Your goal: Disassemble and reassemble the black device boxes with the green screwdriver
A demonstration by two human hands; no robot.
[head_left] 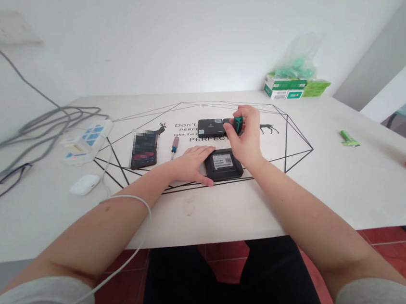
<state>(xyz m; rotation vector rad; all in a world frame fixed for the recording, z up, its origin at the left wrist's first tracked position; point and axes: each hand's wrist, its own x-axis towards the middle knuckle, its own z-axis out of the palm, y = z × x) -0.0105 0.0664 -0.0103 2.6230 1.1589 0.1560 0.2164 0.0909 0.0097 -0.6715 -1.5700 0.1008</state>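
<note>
My right hand [246, 132] is raised over the table, fingers closed around a screwdriver [238, 124] with a black and green handle. Its shaft does not show clearly. Below that hand lies a square black device [224, 165] with a white printed label facing up. My left hand [195, 164] rests flat at the device's left edge, fingers stretched and thumb apart. Just beyond are a flat black box [210, 128] with small pale print and another dark piece, partly hidden by my right hand. A second screwdriver [175, 146], with a reddish and blue handle, lies left of my left hand.
A phone [144, 150] with a blurred screen lies left. Near it are a white earbud case [85, 184], a power strip [88, 142] and grey cables [42, 128]. Green and white boxes [285, 87] stand at the back right. A green object [349, 139] lies far right.
</note>
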